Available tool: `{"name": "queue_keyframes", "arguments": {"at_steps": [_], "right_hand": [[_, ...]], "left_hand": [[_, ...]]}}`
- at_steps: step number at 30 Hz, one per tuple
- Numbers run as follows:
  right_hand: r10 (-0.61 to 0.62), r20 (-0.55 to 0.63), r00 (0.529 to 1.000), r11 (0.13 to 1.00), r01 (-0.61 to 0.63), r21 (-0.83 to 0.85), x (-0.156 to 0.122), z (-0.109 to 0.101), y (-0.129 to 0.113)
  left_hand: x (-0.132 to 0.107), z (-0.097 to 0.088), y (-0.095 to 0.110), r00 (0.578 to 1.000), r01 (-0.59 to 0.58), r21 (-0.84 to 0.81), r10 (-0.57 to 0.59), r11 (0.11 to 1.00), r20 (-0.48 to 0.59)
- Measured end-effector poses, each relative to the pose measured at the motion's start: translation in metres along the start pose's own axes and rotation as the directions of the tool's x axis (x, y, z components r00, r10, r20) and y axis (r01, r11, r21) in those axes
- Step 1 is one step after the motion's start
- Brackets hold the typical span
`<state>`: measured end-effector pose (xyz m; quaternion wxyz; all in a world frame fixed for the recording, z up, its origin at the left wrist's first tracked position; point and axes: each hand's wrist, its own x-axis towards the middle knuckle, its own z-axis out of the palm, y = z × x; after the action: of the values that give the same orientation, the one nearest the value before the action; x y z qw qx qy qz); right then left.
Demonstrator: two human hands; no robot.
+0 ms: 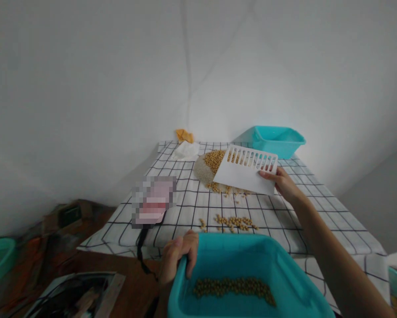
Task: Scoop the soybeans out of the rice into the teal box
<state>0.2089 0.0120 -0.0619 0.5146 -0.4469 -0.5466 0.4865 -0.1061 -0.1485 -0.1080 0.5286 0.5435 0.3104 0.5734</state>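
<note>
My left hand (pixel 176 260) grips the left rim of a teal plastic tub (pixel 284 282) held at the table's near edge; a band of soybeans (pixel 234 287) lies in its bottom. My right hand (pixel 282 182) reaches forward and holds the right edge of a white slotted scoop (pixel 243 176), which rests tilted over a mixed pile of rice and soybeans (pixel 209 165) on the checked cloth. A loose scatter of soybeans (pixel 233 222) lies between the pile and the tub.
The table wears a white cloth with black grid lines (pixel 191 205). A second teal tub (pixel 274 140) stands at the far right corner. White tissue (pixel 185 151) and an orange scrap (pixel 184 135) lie at the far edge. A blurred pink object (pixel 153 201) sits left. Clutter covers the brown surface at lower left.
</note>
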Motion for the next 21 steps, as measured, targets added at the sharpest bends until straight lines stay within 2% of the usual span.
{"name": "queue_keyframes", "arguments": {"at_steps": [5, 9, 16, 21], "right_hand": [[0.037, 0.049, 0.998, 0.998, -0.035, -0.046, -0.012, -0.009, -0.003], [0.043, 0.076, 0.996, 0.993, -0.035, -0.111, -0.032, -0.025, 0.0], [0.095, -0.006, 0.995, 0.96, -0.094, -0.265, -0.059, -0.065, 0.004], [0.153, -0.023, 0.988, 0.958, -0.154, -0.242, -0.075, -0.082, 0.008]], "left_hand": [[0.0, 0.002, 0.004, 1.0, 0.011, 0.014, -0.011, 1.0, -0.004], [0.0, 0.002, 0.005, 1.0, 0.027, 0.031, -0.027, 0.999, -0.016], [0.002, 0.001, 0.009, 1.0, 0.012, 0.117, -0.013, 0.993, 0.005], [0.002, 0.001, 0.013, 1.0, 0.029, 0.122, -0.029, 0.992, -0.002]]}}
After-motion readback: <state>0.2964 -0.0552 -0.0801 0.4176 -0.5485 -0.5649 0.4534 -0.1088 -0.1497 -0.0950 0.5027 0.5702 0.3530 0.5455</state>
